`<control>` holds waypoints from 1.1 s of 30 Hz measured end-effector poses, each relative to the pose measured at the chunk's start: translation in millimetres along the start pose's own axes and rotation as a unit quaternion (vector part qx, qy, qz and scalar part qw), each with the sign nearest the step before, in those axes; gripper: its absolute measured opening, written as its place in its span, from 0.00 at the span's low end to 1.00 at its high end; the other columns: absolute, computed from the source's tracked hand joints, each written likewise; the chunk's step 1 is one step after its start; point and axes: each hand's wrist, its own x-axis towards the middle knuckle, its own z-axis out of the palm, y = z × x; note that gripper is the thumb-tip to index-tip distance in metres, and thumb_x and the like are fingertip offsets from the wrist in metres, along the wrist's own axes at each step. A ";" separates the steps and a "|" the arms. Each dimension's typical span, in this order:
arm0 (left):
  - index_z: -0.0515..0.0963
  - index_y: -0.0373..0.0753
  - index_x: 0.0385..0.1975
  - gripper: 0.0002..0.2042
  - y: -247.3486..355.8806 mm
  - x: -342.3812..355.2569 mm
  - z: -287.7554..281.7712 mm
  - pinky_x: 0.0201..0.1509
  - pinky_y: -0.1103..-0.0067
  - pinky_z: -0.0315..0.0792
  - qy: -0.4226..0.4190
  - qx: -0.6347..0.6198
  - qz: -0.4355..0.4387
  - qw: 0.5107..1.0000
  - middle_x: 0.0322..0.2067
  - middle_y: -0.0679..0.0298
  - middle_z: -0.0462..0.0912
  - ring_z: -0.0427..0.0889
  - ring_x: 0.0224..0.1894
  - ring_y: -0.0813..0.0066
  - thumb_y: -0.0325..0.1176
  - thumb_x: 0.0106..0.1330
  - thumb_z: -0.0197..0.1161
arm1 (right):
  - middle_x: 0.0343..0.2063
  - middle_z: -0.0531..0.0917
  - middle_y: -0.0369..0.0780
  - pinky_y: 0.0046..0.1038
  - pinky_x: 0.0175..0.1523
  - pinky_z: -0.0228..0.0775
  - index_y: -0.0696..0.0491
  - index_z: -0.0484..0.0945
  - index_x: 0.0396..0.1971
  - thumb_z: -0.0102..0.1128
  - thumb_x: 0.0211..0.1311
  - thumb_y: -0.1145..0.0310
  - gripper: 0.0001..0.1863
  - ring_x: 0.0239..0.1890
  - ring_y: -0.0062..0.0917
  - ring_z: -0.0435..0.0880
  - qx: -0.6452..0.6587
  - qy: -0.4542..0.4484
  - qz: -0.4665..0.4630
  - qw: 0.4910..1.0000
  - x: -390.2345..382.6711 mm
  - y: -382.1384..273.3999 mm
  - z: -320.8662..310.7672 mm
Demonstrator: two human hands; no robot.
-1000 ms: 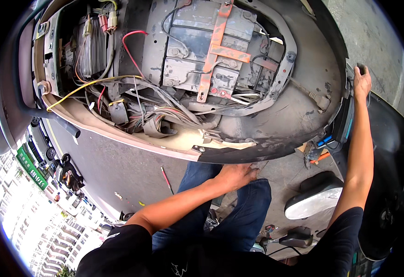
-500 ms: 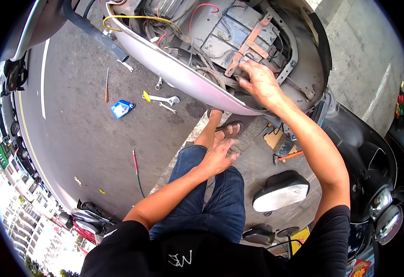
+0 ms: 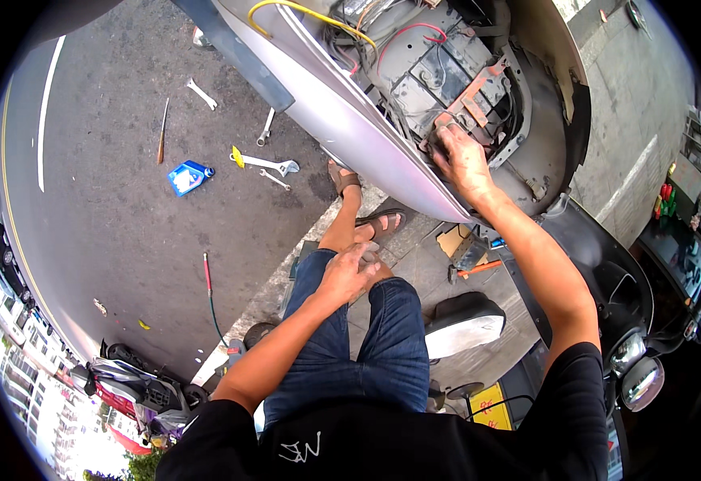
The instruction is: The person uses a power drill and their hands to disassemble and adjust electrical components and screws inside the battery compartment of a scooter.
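Note:
My right hand (image 3: 464, 164) reaches into the open body of a scooter (image 3: 366, 132). Its fingers curl down at the lower end of a rusty orange metal bracket (image 3: 477, 92), beside the cables. Whatever the fingertips pinch is hidden. Under the bracket lies a dusty grey battery block (image 3: 438, 78). A red wire (image 3: 410, 30) and a yellow cable (image 3: 306, 16) run loose above it. My left hand (image 3: 349, 274) hovers over my knees, fingers loosely apart, and nothing can be made out in it.
On the asphalt left lie an adjustable wrench (image 3: 274, 164), small spanners (image 3: 274, 179), a screwdriver (image 3: 162, 132), a blue bottle (image 3: 188, 177) and a red-handled tool (image 3: 208, 272). An orange-handled hammer (image 3: 478, 269) and a scooter seat (image 3: 466, 325) rest at right. A dark scooter (image 3: 583, 248) stands close by.
The view has shifted, so the scooter body sits further right. My right hand stays at the bracket's lower end, its fingers more curled. My left hand has drawn slightly back toward my knees.

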 end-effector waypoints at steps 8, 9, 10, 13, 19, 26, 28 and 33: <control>0.71 0.33 0.50 0.21 11.7 16.3 -29.6 0.45 0.69 0.73 0.014 0.005 0.016 1.000 0.38 0.51 0.79 0.81 0.39 0.57 0.38 0.60 0.61 | 0.29 0.72 0.46 0.41 0.36 0.71 0.55 0.69 0.34 0.62 0.47 0.76 0.14 0.34 0.44 0.76 -0.047 -0.029 0.000 0.998 7.4 -10.2 -6.5; 0.71 0.34 0.50 0.21 15.1 19.9 -31.9 0.45 0.69 0.73 -0.001 -0.005 0.003 1.000 0.37 0.51 0.79 0.81 0.39 0.57 0.38 0.60 0.61 | 0.29 0.73 0.46 0.41 0.36 0.71 0.55 0.70 0.35 0.62 0.47 0.76 0.14 0.34 0.44 0.77 -0.051 -0.025 -0.004 0.998 6.9 -10.1 -7.5; 0.71 0.34 0.50 0.21 16.4 19.5 -32.8 0.45 0.69 0.73 -0.017 -0.015 -0.009 1.000 0.36 0.51 0.79 0.81 0.38 0.58 0.38 0.60 0.61 | 0.29 0.73 0.46 0.41 0.36 0.71 0.55 0.70 0.36 0.62 0.48 0.76 0.14 0.34 0.44 0.77 -0.055 -0.021 -0.008 0.998 6.4 -9.8 -6.2; 0.71 0.35 0.50 0.20 9.5 13.8 -29.6 0.44 0.69 0.73 0.000 -0.002 0.000 1.000 0.35 0.53 0.79 0.80 0.37 0.59 0.37 0.60 0.61 | 0.29 0.75 0.46 0.40 0.36 0.71 0.56 0.71 0.36 0.63 0.49 0.75 0.14 0.33 0.43 0.78 -0.055 -0.016 0.005 0.998 11.2 -13.4 2.9; 0.71 0.36 0.50 0.20 11.2 11.2 -11.1 0.46 0.70 0.73 0.014 -0.007 -0.002 1.000 0.36 0.53 0.79 0.80 0.38 0.61 0.37 0.60 0.61 | 0.28 0.76 0.42 0.38 0.35 0.73 0.53 0.72 0.32 0.62 0.53 0.66 0.10 0.32 0.38 0.80 -0.129 -0.025 0.002 0.991 13.7 -9.4 -0.3; 0.72 0.33 0.50 0.18 20.1 13.8 -15.4 0.47 0.76 0.72 0.018 -0.086 -0.062 0.994 0.37 0.53 0.81 0.81 0.40 0.67 0.33 0.61 0.61 | 0.29 0.79 0.44 0.39 0.32 0.75 0.53 0.72 0.31 0.58 0.56 0.63 0.10 0.32 0.37 0.82 -0.160 -0.031 -0.038 0.986 12.6 -2.7 4.5; 0.72 0.33 0.51 0.18 13.0 14.5 -24.0 0.48 0.76 0.72 0.053 -0.125 -0.110 0.985 0.38 0.55 0.81 0.80 0.40 0.70 0.33 0.62 0.59 | 0.31 0.80 0.44 0.39 0.36 0.74 0.54 0.72 0.34 0.57 0.56 0.62 0.12 0.35 0.37 0.82 -0.169 -0.041 -0.056 0.983 14.4 -5.9 3.0; 0.72 0.35 0.52 0.18 2.7 13.6 -34.7 0.50 0.77 0.70 0.115 -0.125 -0.120 0.978 0.40 0.59 0.81 0.78 0.43 0.74 0.32 0.63 0.59 | 0.22 0.82 0.43 0.38 0.28 0.74 0.55 0.80 0.28 0.51 0.53 0.64 0.12 0.24 0.36 0.82 -0.185 -0.014 -0.070 0.980 17.8 -3.4 -4.2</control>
